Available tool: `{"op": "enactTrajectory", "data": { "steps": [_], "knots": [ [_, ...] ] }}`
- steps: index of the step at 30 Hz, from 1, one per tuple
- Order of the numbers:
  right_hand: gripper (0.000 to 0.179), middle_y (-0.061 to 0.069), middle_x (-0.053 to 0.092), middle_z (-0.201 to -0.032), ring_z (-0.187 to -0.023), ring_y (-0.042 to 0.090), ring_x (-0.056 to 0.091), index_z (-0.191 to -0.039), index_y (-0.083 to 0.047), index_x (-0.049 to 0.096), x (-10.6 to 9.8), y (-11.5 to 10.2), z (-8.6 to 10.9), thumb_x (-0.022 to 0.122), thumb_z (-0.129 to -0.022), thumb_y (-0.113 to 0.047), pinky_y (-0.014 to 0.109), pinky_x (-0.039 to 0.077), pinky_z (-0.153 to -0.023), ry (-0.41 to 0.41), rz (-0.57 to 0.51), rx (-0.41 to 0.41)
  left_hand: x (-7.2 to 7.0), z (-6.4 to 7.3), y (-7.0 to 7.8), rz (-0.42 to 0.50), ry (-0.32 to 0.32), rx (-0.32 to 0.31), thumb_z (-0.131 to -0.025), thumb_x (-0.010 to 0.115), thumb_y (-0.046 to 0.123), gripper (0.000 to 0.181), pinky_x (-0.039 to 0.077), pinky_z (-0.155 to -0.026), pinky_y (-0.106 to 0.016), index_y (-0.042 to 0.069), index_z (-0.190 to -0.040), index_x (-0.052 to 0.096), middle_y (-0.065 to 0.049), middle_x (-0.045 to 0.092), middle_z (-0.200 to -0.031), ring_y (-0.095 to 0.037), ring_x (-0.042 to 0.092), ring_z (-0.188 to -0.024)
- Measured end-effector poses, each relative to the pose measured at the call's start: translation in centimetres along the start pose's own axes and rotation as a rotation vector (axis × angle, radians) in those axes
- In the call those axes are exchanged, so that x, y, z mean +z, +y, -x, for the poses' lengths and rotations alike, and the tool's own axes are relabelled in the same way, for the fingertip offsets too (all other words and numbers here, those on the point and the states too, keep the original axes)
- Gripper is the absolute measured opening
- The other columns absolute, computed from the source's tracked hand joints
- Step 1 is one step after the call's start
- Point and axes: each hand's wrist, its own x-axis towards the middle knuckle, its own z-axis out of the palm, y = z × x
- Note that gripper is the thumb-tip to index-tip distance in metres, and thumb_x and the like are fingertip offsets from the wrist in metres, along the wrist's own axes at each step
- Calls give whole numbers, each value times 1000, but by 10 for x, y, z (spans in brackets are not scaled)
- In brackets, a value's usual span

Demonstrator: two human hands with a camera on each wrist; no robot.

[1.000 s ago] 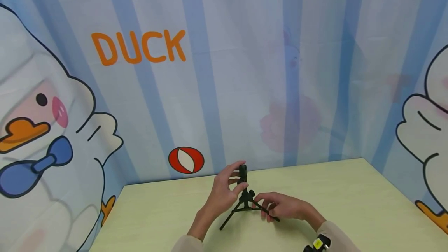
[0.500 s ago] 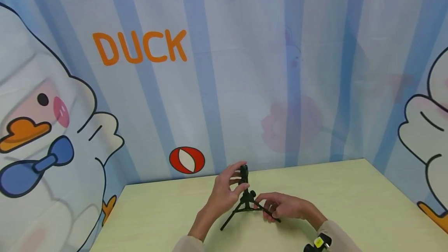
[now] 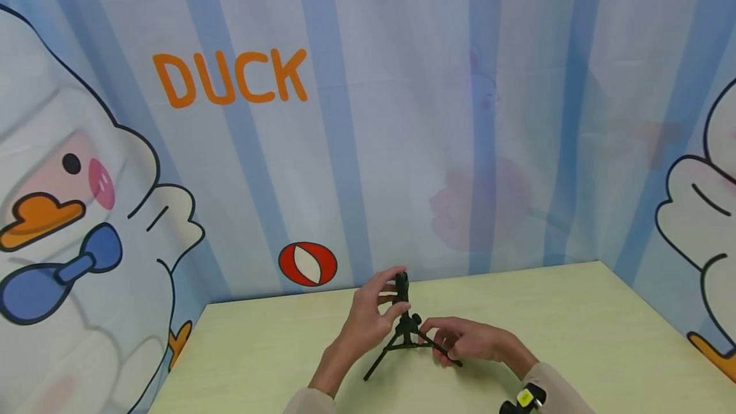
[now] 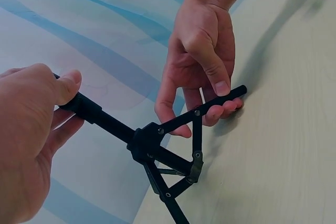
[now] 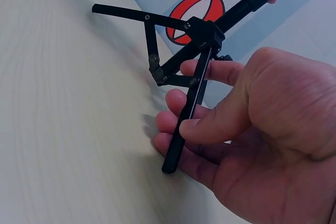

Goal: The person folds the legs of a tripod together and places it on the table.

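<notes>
You are at a staged recording booth, not a lived-in room: a pale green table point(image 3: 575, 312) sits boxed in on three sides by a printed backdrop point(image 3: 402, 114) with blue stripes, cartoon ducks point(image 3: 75, 209) and the orange word "DUCK" point(image 3: 229, 77), like a children's-themed studio set.

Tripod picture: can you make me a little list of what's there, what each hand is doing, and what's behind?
thing: black tripod, standing on its spread legs
where: pale table, near the back edge
left hand: grips the tripod's upright stem near the top
right hand: pinches one leg between thumb and fingers
legs: three, joined by small braces to the hub
behind: striped backdrop with ducks, the word DUCK and a red ball
</notes>
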Motion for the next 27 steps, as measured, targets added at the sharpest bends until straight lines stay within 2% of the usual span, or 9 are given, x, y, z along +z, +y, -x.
{"op": "enactTrajectory", "data": {
  "steps": [14, 27],
  "knots": [
    [61, 14, 58, -93, -80, 25, 51, -143, 9, 44, 1, -1, 1, 39, -84, 24, 32, 38, -68, -37, -17, -36, -1, 1, 1, 12, 3, 12, -94, 76, 2, 62, 59, -94, -35, 20, -148, 54, -6, 62, -134, -24, 69, -111],
    [58, 18, 58, -93, -79, 26, 50, -141, 10, 45, 2, -2, -1, 40, -85, 25, 32, 39, -68, -30, -22, -58, -2, 2, 2, 23, 3, 7, -94, 75, 1, 62, 58, -95, -32, 21, -149, 54, -6, 61, -137, -24, 69, -111]
  ]
}}
